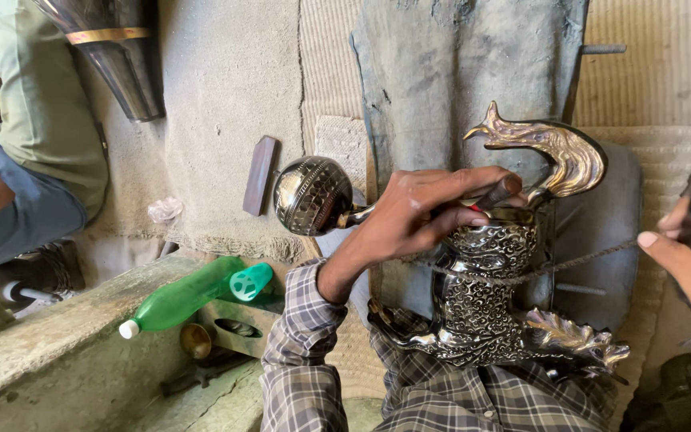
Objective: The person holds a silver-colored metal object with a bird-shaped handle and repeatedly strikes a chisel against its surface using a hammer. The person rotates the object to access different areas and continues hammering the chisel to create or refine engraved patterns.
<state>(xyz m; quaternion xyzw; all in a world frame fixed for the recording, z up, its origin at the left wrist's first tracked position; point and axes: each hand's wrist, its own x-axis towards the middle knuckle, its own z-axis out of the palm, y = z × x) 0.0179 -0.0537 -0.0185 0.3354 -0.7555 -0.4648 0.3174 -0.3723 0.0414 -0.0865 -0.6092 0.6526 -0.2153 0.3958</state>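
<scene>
Head view, far left: a co-worker's sleeve (41,96) and a dark metal cone (117,56) on the floor.
Near left: green bottle (181,300) lying on a concrete ledge (33,344).
Centre: left hand (421,212), grip clamped on a thin tool (496,194) set against the ornate metal piece (493,288).
Metal piece: upright on the lap, engraved ball (312,194) at its left, brass crest (557,152) on top.
Right: right hand (685,256) blurred, its grip unclear.
Progress: surface pattern largely cut, judging by its look.
</scene>
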